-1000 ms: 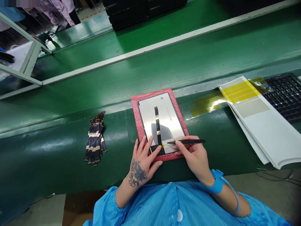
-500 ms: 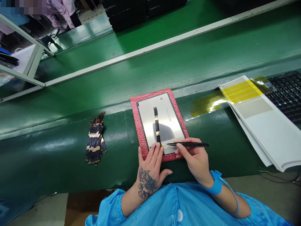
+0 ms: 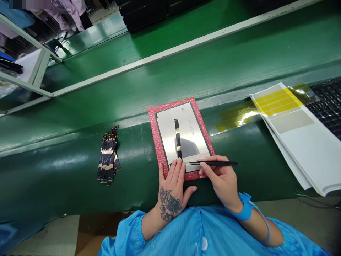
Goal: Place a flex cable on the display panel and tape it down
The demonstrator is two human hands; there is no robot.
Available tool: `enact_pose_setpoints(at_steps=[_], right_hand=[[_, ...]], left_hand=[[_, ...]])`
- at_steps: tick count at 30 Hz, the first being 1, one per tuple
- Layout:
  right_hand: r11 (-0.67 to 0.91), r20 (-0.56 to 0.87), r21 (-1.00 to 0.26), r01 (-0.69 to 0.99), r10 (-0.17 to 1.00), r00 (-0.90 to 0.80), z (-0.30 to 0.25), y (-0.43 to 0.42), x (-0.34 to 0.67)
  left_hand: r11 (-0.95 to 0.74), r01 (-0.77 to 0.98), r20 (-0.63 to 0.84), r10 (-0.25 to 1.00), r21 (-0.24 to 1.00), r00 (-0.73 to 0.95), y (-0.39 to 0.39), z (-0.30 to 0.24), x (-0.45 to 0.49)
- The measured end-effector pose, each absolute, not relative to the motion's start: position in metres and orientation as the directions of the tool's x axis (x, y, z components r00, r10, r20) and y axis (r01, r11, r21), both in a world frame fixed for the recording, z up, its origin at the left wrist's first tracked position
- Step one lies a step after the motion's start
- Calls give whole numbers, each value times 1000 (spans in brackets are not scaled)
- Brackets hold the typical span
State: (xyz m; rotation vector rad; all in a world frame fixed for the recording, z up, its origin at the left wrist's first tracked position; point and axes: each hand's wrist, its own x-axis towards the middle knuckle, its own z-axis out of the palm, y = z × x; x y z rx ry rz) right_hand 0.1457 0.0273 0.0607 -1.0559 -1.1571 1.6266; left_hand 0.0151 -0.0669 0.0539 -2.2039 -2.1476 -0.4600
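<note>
A silver-backed display panel (image 3: 167, 124) lies on a pink foam sheet (image 3: 155, 135) in front of me. Lengthwise on the panel runs a black flex cable (image 3: 178, 137) with gold bands. My left hand (image 3: 172, 188) lies flat, its fingertips pressing on the panel's near edge and over the cable's lower end, which they hide. My right hand (image 3: 221, 177) is closed on black tweezers (image 3: 218, 163), held level with the tip pointing left, close to my left fingertips. The tips look close together over the panel, and I see nothing between them.
A pile of flex cables (image 3: 108, 156) lies to the left on the green bench. To the right are a clear sheet with yellow tape strips (image 3: 234, 117), white paper sheets (image 3: 301, 138) and a black tray (image 3: 330, 103). Black crates (image 3: 149, 14) stand at the back; a person (image 3: 69, 14) is far left.
My left hand has shifted slightly right and covers more of the cable's lower end. The tweezers have hardly moved. The whole view has tilted a little.
</note>
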Motion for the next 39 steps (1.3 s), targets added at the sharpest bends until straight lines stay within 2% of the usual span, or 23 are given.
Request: enact_pose_setpoints(at_steps=[9,16,25,32,36,38,39], right_hand=[[-206,-157,-965,-160,949,-273,61,27,146],[-223,-183,-966,-133,948,-260,65,28,145],[-220,-170,-959,-180,952,-254,62,29,151],[-208,-176,-963,-170,966,-188,56,34,163],[-188,-173,-971,-148,979,-109,54,40,173],[-152,-141,-981,-121,985,-95,54,43,177],[-137,-127,-985,-109,987,-97,54,45,179]], left_hand=[[-25,988,233,972,154,-12,-62,45,21],[21,984,198,979,177,-57,-62,44,25],[81,974,196,973,211,-123,-62,44,28],[149,982,181,969,118,-169,-69,46,19],[135,965,154,973,223,-172,-72,45,16],[165,912,144,962,375,-234,-78,49,11],[210,846,119,945,490,-303,-81,54,7]])
